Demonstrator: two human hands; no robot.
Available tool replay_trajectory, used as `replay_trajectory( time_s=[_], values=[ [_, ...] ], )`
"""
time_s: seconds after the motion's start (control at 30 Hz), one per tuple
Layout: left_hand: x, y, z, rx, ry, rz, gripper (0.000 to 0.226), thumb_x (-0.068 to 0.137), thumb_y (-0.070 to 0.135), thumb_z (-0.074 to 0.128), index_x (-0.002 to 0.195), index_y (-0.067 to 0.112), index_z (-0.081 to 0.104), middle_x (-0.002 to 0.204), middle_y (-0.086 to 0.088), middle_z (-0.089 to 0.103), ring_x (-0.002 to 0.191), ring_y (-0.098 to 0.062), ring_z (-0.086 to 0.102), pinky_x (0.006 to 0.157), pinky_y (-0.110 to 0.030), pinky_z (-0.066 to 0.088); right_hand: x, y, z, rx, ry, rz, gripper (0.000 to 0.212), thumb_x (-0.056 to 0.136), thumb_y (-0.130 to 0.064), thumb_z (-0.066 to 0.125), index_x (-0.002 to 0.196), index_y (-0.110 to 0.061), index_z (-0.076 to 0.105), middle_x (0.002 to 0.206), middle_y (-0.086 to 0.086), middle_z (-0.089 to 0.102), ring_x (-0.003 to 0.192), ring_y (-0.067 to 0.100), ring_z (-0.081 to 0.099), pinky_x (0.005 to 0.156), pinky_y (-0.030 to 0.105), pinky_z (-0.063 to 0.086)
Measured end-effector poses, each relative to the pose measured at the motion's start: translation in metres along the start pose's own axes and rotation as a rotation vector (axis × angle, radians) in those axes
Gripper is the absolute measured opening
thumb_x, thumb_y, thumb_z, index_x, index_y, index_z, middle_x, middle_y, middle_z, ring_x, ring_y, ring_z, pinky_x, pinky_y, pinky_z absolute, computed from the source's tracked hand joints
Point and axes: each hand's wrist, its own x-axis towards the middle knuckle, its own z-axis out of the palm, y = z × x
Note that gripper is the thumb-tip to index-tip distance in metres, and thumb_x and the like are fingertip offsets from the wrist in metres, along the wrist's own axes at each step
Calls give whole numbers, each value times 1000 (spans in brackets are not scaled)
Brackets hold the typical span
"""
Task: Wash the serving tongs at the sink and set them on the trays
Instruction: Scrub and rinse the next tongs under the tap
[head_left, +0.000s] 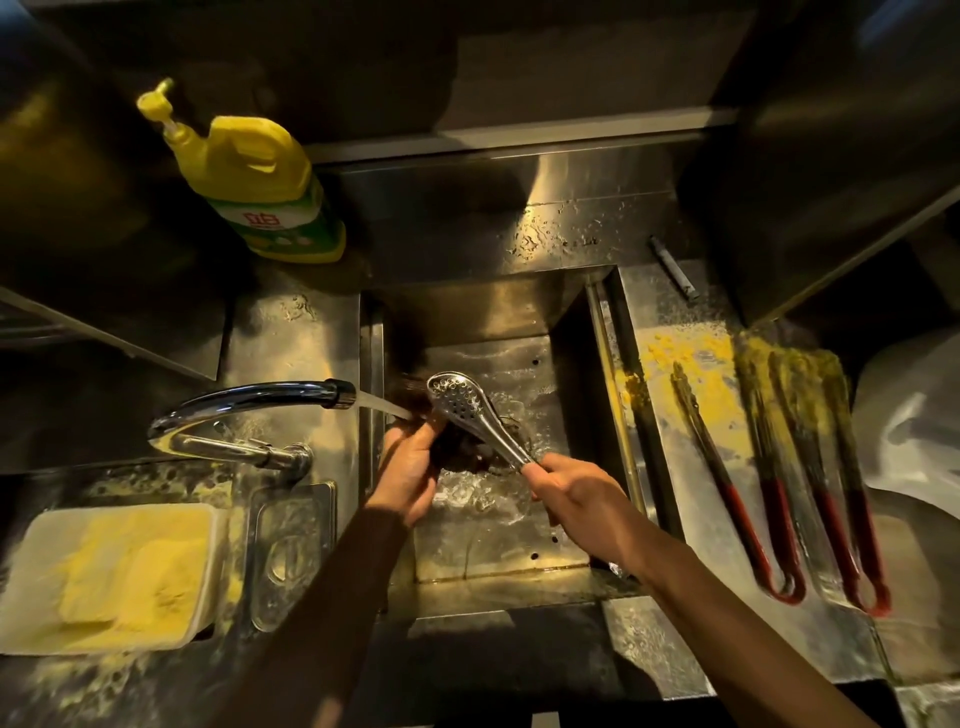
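Note:
Over the steel sink (519, 561), my right hand (571, 499) grips the handle end of a metal serving tong (467, 410) whose perforated spoon head points up and left. My left hand (410, 467) is closed on a dark scrubbing pad (457, 449) pressed under the tong. Water runs from the chrome faucet (249, 400) onto the pad and tong. Two red-handled tongs (737, 483) (826, 483), coated in yellow-green residue, lie on the wet steel drainboard (675, 519) to the right of the sink.
A yellow dish soap bottle (254, 176) stands behind the sink at the left. A white container of yellow powder (109, 571) and a small steel pan (285, 551) sit at the left. Yellow crumbs cover both counters. White plastic (909, 426) lies at the far right.

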Motion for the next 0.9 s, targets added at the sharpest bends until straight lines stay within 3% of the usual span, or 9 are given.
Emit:
replay_trajectory(
  time_s=[0.07,0.17,0.27,0.37,0.47,0.6,0.73,0.83,0.9],
  values=[
    [5,-6,0,78,90,29,27,88,6,65,108,9,48,107,-17,69,96,-25,68,78,-40,54,-2,-3,2,-101,3,-72,50,101,-57,32,65,-29,50,74,-7,45,66,9,49,63,26,38],
    [10,-7,1,150,158,103,32,88,0,60,114,12,48,112,-18,64,100,-29,66,85,-47,55,-3,-8,4,-165,-7,-127,59,100,-61,25,71,-26,61,83,-10,47,71,4,53,64,21,37],
    [14,-8,-1,129,59,81,30,94,5,54,123,4,50,112,-20,64,101,-34,64,86,-50,54,-4,-13,0,-181,-19,-128,59,99,-64,24,59,-32,53,85,-13,48,73,-1,53,67,20,39],
    [19,-8,-5,254,38,113,17,94,4,51,99,1,67,98,-22,69,95,-38,66,81,-49,56,-6,-16,-5,-237,-59,-126,59,96,-68,20,57,-35,50,103,-8,62,102,8,62,87,29,48],
    [23,-5,-12,359,55,167,17,90,-5,53,81,-2,68,73,-15,71,67,-30,69,55,-32,58,-4,-16,-10,-286,-106,-112,65,97,-64,22,77,-26,71,135,1,61,132,12,50,101,23,37],
    [27,0,-17,412,-90,178,18,86,-10,56,103,-16,61,87,-32,65,69,-35,64,53,-36,57,-1,-13,-20,-325,-97,-129,60,102,-56,30,94,-21,78,146,2,55,137,10,44,101,16,30],
    [26,-5,-7,307,14,231,12,90,-5,57,93,0,67,86,-9,73,80,-21,70,78,-41,58,-3,-11,-16,-271,-63,-89,64,99,-59,31,88,-18,78,136,4,62,130,18,53,103,23,38],
    [24,-4,5,287,97,248,24,94,-6,53,84,13,65,67,12,72,66,2,67,66,-20,57,-3,-12,-13,-247,-26,-110,75,94,-68,22,78,-16,74,106,0,66,99,17,63,88,35,49],
    [30,-3,5,323,114,181,41,98,-8,42,69,19,56,61,7,61,53,2,60,53,-9,47,-2,-8,-17,-198,3,-102,74,93,-71,20,71,-18,66,84,-4,57,76,13,59,72,36,48]
  ],
)
